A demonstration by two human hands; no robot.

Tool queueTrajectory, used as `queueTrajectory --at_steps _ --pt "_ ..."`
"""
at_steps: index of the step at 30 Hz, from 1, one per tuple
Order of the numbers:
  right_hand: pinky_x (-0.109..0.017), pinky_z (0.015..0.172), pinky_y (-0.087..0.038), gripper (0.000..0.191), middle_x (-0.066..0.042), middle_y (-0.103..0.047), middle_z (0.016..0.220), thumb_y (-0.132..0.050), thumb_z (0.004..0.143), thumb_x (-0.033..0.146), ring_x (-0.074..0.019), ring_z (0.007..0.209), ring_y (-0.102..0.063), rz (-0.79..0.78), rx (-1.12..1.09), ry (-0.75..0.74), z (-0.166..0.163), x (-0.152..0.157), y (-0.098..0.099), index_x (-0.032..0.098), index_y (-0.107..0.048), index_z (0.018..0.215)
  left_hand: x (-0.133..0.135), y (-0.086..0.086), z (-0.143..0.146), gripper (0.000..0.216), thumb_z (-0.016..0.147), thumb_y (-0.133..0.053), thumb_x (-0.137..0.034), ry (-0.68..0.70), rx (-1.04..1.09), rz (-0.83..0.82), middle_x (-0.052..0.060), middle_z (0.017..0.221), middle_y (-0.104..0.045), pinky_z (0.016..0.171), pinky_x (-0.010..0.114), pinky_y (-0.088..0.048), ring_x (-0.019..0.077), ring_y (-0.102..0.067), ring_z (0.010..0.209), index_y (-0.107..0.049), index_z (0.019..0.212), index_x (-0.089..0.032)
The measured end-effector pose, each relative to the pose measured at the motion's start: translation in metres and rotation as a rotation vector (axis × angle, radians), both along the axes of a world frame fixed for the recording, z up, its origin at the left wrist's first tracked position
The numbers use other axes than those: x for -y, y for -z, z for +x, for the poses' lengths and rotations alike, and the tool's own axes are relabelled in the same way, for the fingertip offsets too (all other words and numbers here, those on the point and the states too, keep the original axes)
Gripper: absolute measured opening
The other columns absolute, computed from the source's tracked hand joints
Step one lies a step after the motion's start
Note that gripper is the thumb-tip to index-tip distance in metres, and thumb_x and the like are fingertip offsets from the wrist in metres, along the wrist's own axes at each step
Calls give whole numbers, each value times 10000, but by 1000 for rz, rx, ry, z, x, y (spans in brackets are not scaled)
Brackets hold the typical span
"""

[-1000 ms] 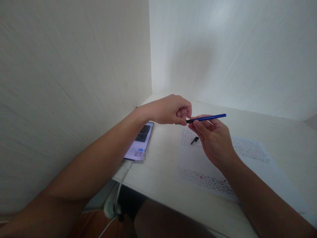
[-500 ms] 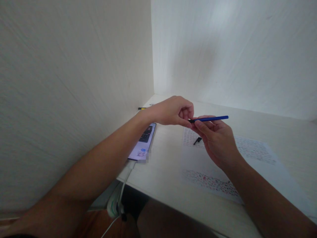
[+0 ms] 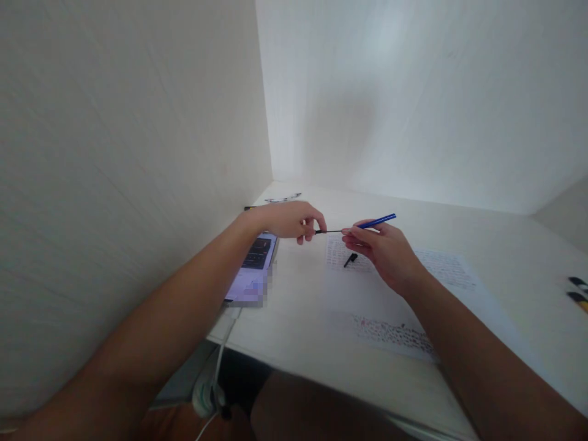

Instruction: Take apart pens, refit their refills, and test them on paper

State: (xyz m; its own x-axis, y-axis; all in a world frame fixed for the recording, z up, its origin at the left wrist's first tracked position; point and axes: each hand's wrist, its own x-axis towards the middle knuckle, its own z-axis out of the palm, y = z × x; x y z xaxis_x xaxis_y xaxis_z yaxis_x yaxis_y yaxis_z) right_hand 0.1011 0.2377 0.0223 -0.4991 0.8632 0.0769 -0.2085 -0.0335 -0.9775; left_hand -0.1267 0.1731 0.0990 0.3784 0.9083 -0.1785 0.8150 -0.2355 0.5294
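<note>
My left hand (image 3: 294,219) is closed, pinching the black end of a thin dark pen refill (image 3: 331,231). From there the refill stretches across to the fingers of my right hand (image 3: 388,250). That hand is closed around a blue pen barrel (image 3: 380,220), which tilts up to the right. The refill's far end is hidden at the right fingertips, so I cannot tell if it is still inside the barrel. Below the right hand, a black pen cap (image 3: 350,260) lies on a handwritten sheet of paper (image 3: 358,297).
Left of the paper a lit phone (image 3: 252,275) rests under my left forearm, with a white cable (image 3: 219,355) running off the desk edge. A clear pen (image 3: 285,198) lies in the back corner. Dark-tipped pens (image 3: 577,299) show at the right edge. Walls rise left and behind.
My hands have drawn apart. The black end in my left hand has come away from the blue barrel, exposing the thin refill between them. The view has shifted slightly right.
</note>
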Motion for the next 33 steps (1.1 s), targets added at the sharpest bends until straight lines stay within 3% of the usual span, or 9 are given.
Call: queueTrajectory --at_steps 5,10,13,19,25,29,33 --pt "-440 794 -609 198 -119 -727 872 -815 719 296 -234 781 -695 81 116 62 4 -18 11 157 -706 808 -4 8 -8 432 732 -507 -85 -109 -175 -11 46 834 -732 620 251 -435 153 -662 664 -691 1116 -159" --pt "-439 689 -532 123 -80 -705 765 -728 803 294 -231 689 -644 543 539 173 7 -26 20 175 -731 835 -7 13 -9 388 746 -585 -134 -36 -338 102 47 913 -742 663 255 -419 167 -645 756 -728 1100 -201" --pt "-414 671 -481 87 -70 -696 751 -688 825 268 -227 677 -615 689 666 192 7 -25 19 196 -732 806 -6 13 -7 368 771 -593 -168 -14 -341 154 59 981 -745 692 269 -422 177 -639 784 -742 1103 -225" --pt "-413 678 -461 166 -88 -685 772 -644 877 304 -243 700 -612 685 673 245 5 -20 11 196 -691 761 -4 13 -4 412 776 -574 -151 -16 -322 167 65 1034 -751 758 288 -436 193 -648 827 -744 1139 -247" --pt "-368 628 -501 199 -53 -692 760 -553 927 314 -187 638 -623 575 436 181 6 -20 11 193 -706 967 -1 7 4 419 809 -496 -125 0 -273 267 69 1078 -742 810 286 -439 195 -641 905 -745 1127 -233" --pt "-374 660 -554 219 -72 -719 871 -699 847 364 -202 721 -671 448 257 93 6 -16 10 190 -700 981 3 1 11 473 793 -471 -92 -15 -260 352 77 1004 -740 801 284 -437 187 -634 872 -721 1181 -197" --pt "-406 760 -580 295 -62 -719 854 -820 728 350 -216 791 -686 264 31 53 3 -9 6 194 -695 945 6 -1 19 473 811 -462 -80 -17 -230 380 71 972 -735 794 276 -441 169 -633 841 -706 1204 -177"
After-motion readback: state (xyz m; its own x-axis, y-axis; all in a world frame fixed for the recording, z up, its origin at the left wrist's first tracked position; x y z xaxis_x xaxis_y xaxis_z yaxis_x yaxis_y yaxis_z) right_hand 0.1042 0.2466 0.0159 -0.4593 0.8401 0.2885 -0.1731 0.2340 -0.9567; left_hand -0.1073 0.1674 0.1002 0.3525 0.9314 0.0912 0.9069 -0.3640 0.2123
